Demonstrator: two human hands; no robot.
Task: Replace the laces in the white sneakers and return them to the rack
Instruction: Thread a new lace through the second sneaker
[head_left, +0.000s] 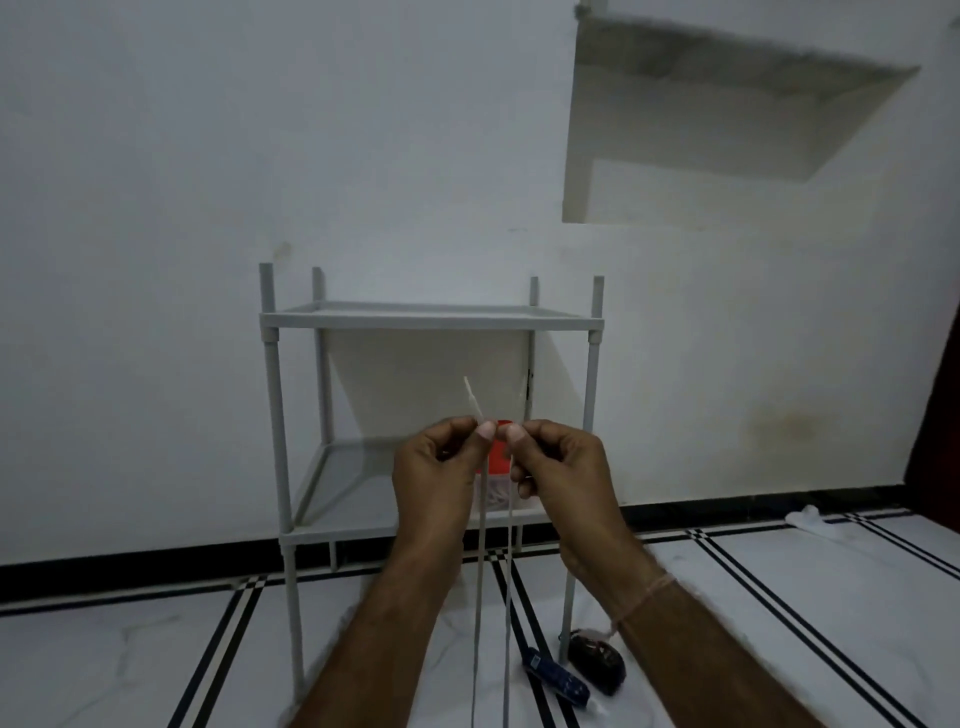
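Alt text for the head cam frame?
Left hand and right hand each pinch a white lace strand, held up before a grey two-shelf rack against a white wall. The strands hang toward the tiled floor; no sneakers in view.

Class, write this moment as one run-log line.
stage: lace handling | left hand: pinches thin white shoelace strand | right hand: pinches second strand | grey two-shelf plastic rack: behind hands | sneakers: not in view

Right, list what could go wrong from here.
1. The left hand and right hand only pinch the lace, so it may slip.
2. Its two strands hang low beside the blue object and dark object at the rack leg and might snag there.
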